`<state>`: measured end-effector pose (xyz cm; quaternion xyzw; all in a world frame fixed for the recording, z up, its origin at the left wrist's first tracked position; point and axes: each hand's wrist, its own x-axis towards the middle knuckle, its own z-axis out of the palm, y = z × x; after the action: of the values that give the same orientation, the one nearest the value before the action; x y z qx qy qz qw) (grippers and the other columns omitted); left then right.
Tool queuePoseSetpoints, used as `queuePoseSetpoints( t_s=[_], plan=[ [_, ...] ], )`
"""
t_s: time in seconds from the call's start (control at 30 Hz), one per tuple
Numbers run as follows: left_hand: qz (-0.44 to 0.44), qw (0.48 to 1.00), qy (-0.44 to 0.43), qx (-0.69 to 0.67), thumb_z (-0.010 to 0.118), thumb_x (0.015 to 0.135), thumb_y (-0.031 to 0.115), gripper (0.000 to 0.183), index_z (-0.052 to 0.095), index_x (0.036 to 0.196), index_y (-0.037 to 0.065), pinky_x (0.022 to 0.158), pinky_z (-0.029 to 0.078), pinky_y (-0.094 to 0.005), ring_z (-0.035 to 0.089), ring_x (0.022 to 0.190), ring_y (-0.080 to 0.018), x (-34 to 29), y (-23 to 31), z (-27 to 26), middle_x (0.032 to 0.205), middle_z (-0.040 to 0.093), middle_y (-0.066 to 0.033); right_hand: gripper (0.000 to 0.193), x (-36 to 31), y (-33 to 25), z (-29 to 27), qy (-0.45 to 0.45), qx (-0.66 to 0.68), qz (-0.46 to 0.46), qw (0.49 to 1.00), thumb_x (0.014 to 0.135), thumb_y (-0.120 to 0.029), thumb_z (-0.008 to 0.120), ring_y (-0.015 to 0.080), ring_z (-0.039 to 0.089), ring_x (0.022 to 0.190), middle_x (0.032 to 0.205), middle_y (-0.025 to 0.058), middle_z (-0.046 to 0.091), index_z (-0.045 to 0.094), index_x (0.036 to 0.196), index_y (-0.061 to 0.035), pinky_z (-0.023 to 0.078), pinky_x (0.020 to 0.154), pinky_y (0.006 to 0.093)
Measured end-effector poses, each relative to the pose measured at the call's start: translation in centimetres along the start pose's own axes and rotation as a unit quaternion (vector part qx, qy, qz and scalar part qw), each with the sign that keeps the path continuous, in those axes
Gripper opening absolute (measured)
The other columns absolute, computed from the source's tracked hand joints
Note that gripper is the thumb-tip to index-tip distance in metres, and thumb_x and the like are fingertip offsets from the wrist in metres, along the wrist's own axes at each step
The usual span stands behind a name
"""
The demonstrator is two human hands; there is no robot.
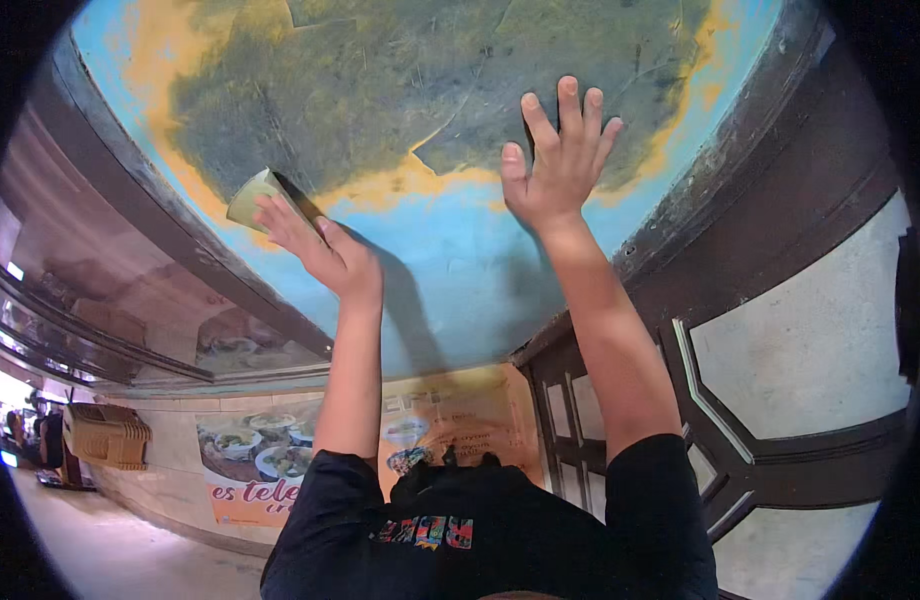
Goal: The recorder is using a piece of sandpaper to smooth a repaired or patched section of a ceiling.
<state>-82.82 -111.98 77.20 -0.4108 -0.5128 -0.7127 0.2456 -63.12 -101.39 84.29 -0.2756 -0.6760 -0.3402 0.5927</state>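
Under the left hand (335, 262), fingers together holding it, curves a pale-green paperlike sheet (244, 203); the spread right hand (558, 182) seemingly braces against the blue-painted, dark-patched panel (460, 250).

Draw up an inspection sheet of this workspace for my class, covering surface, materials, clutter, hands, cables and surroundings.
Surface: blue panel with a dark grey patch, edged in orange; cracks or lifted edges visible.
Job's things: pale greenish curved sheet; material unclear.
Clutter: brown ribbed object, far left; kind unclear.
Hands: left hand has fingers over the sheet, grip unclear; right hand is spread open over the patch.
Cables: nothing seen.
Surroundings: food poster, lower left; dark-framed pale panelling, right.
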Motion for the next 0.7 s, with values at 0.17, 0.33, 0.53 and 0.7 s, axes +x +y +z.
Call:
queuePoseSetpoints(
  t_s=[0.17,0.33,0.53,0.7],
  plan=[
    [0.178,0.958,-0.202,0.096,0.045,0.078,-0.002,0.066,0.033,0.143,-0.002,0.113,-0.006,-0.0514,0.006,0.144,-0.0392,-3.4,-1.0,0.5,0.152,0.027,-0.0189,0.046,0.0,-0.1,0.3,0.007,0.002,0.000,1.000,0.090,-0.038,0.045,0.0316,0.029,0.139,0.150,0.0045,0.035,0.047,0.134,-0.0286,0.012,0.112,0.0574],
    [0.049,0.998,-0.021,0.037,0.042,0.080,-0.005,0.065,0.029,0.144,-0.002,0.113,-0.004,-0.0513,0.006,0.144,-0.0403,0.5,-0.9,1.0,0.154,0.022,-0.0193,0.047,-0.9,1.2,0.9,0.004,-0.001,-0.001,1.000,0.088,-0.038,0.047,0.0320,0.029,0.139,0.149,0.0047,0.035,0.047,0.134,-0.0286,0.012,0.112,0.0570],
    [0.152,0.971,-0.166,0.079,0.043,0.074,-0.007,0.068,0.033,0.141,-0.005,0.113,-0.004,-0.0526,0.006,0.144,-0.0415,-2.2,-2.8,2.0,0.153,0.022,-0.0210,0.045,-1.7,1.9,1.7,0.005,0.001,0.000,1.000,0.089,-0.038,0.046,0.0320,0.030,0.138,0.149,0.0050,0.037,0.048,0.133,-0.0285,0.011,0.112,0.0570],
    [0.111,0.987,-0.104,0.045,0.044,0.077,-0.007,0.069,0.027,0.144,-0.006,0.114,-0.005,-0.0502,0.004,0.144,-0.0412,-2.2,-2.6,3.0,0.153,0.022,-0.0212,0.045,-2.1,2.8,2.5,0.015,-0.003,-0.007,1.000,0.090,-0.038,0.046,0.0316,0.031,0.138,0.149,0.0041,0.036,0.047,0.134,-0.0289,0.012,0.112,0.0567]
  ],
)
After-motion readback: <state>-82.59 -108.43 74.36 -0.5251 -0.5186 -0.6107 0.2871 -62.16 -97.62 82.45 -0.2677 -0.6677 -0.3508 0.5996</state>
